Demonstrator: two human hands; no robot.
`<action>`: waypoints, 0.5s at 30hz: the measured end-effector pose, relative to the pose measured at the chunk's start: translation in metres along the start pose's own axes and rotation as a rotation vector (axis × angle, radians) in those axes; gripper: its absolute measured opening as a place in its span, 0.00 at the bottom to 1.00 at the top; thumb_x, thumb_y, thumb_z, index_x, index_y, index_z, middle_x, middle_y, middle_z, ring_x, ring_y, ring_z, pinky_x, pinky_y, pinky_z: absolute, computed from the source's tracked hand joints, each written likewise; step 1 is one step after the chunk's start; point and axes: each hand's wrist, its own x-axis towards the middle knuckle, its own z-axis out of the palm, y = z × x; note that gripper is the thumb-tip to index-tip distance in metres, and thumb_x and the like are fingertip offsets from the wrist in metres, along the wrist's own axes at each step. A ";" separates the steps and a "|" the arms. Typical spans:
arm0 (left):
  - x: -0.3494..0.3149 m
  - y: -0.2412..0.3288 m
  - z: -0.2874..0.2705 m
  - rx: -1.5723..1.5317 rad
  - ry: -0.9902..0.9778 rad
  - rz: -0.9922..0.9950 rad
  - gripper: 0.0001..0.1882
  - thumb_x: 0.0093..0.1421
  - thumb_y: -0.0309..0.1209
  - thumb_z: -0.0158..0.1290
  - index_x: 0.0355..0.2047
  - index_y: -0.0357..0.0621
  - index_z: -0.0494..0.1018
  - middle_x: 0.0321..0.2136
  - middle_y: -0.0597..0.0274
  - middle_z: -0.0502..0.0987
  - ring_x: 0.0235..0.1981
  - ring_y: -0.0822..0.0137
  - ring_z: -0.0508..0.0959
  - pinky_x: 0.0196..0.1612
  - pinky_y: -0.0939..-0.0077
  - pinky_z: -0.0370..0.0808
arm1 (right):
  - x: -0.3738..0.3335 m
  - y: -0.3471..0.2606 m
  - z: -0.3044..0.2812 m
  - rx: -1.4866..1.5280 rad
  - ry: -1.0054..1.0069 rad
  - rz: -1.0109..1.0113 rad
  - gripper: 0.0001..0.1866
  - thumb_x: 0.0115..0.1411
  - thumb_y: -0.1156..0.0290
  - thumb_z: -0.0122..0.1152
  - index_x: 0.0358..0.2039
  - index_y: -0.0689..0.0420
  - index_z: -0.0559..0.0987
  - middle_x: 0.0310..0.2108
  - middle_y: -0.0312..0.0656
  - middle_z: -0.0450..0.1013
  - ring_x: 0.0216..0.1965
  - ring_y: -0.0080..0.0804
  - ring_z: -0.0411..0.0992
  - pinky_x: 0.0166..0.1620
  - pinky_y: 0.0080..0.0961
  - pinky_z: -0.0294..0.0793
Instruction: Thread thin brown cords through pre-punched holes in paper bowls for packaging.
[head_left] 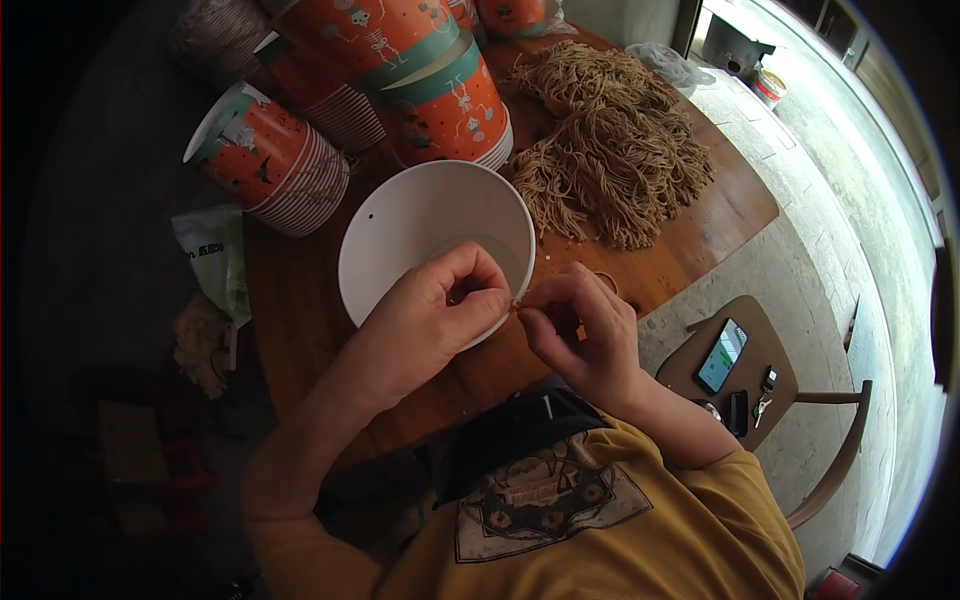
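Note:
A white paper bucket point(400, 225) lies tilted on the wooden table in front of me, its open mouth toward me. A small dark hole shows in its wall at the left. My left hand point(435, 305) reaches over the mouth, thumb and forefinger pinched at the right rim. Beside it, my right hand point(588, 325) pinches the same spot from the right. Between the fingertips is a small bit of tan cord point(516, 304), mostly hidden by the fingers. A thin loop of cord point(607, 281) shows behind my right hand.
A big heap of tan cords point(620, 140) covers the table's far right. Stacked orange printed buckets point(440, 115) stand behind the white one, with another stack point(285, 165) leaning at left. A white-green bag point(215, 250) hangs at the left edge. A chair point(770, 400) holds a phone point(722, 355) and keys.

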 end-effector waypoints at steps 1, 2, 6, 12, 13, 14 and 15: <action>0.001 0.001 -0.002 -0.027 -0.010 -0.032 0.04 0.62 0.28 0.48 0.33 0.41 0.69 0.28 0.72 0.70 0.31 0.82 0.69 0.36 0.86 0.68 | 0.000 0.000 0.001 0.015 0.004 0.022 0.07 0.52 0.80 0.62 0.31 0.61 0.73 0.25 0.35 0.69 0.20 0.18 0.67 0.23 0.15 0.64; 0.002 0.002 -0.003 -0.053 -0.021 -0.064 0.04 0.62 0.28 0.48 0.32 0.41 0.70 0.28 0.72 0.71 0.31 0.82 0.69 0.36 0.86 0.68 | -0.001 0.000 0.001 0.015 0.004 0.022 0.07 0.52 0.80 0.62 0.31 0.61 0.73 0.25 0.35 0.69 0.20 0.18 0.67 0.23 0.15 0.64; 0.005 0.000 -0.005 -0.071 -0.024 -0.075 0.05 0.62 0.29 0.48 0.32 0.41 0.70 0.29 0.72 0.71 0.31 0.82 0.70 0.36 0.87 0.69 | -0.002 0.001 0.000 0.119 -0.022 0.154 0.07 0.54 0.78 0.61 0.32 0.60 0.72 0.26 0.35 0.70 0.21 0.19 0.68 0.25 0.17 0.67; 0.004 0.002 -0.005 -0.031 0.007 -0.085 0.06 0.63 0.30 0.49 0.34 0.40 0.70 0.30 0.71 0.72 0.32 0.82 0.71 0.38 0.86 0.70 | -0.001 0.002 -0.002 0.182 -0.060 0.258 0.07 0.56 0.76 0.60 0.33 0.59 0.72 0.25 0.34 0.70 0.22 0.18 0.68 0.27 0.17 0.68; 0.004 0.002 -0.005 -0.044 0.009 -0.074 0.06 0.63 0.30 0.49 0.34 0.40 0.70 0.30 0.70 0.72 0.32 0.82 0.71 0.38 0.86 0.70 | -0.001 0.002 -0.002 0.196 -0.054 0.270 0.06 0.56 0.76 0.60 0.33 0.59 0.72 0.24 0.33 0.70 0.21 0.16 0.67 0.27 0.16 0.67; 0.003 0.002 -0.005 -0.057 0.011 -0.063 0.06 0.63 0.30 0.49 0.34 0.40 0.70 0.31 0.70 0.72 0.33 0.82 0.71 0.38 0.86 0.70 | -0.001 0.001 -0.002 0.197 -0.054 0.270 0.06 0.56 0.76 0.60 0.33 0.59 0.72 0.24 0.33 0.70 0.21 0.16 0.67 0.27 0.16 0.67; 0.003 0.001 -0.005 -0.057 0.011 -0.064 0.06 0.63 0.30 0.49 0.34 0.40 0.70 0.31 0.70 0.72 0.33 0.82 0.71 0.38 0.86 0.70 | -0.001 0.001 -0.002 0.204 -0.055 0.278 0.06 0.56 0.76 0.60 0.33 0.59 0.72 0.24 0.33 0.70 0.22 0.16 0.67 0.26 0.16 0.67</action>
